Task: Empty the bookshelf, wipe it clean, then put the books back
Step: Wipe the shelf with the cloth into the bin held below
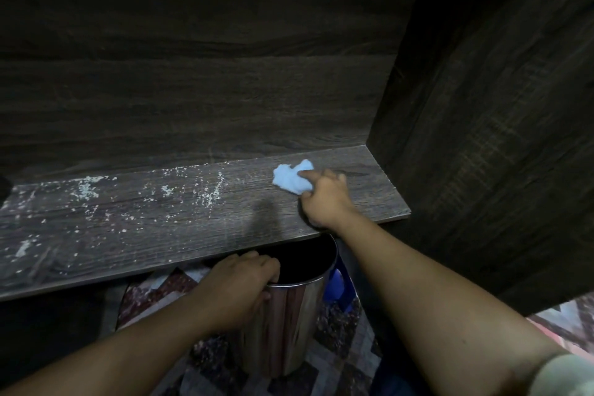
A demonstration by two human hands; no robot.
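Bookshelf board, no books on it in view. Nearest: my left hand is curled over the rim of the steel bin, just under the board's front edge. Farther in, my right hand pinches a wadded blue cloth against the board near its right back corner. White crumbs lie across the middle and left. Cloth looks soft and light: grip it bunched under the fingertips. Board looks stiff and smooth, so crumbs should slide forward.
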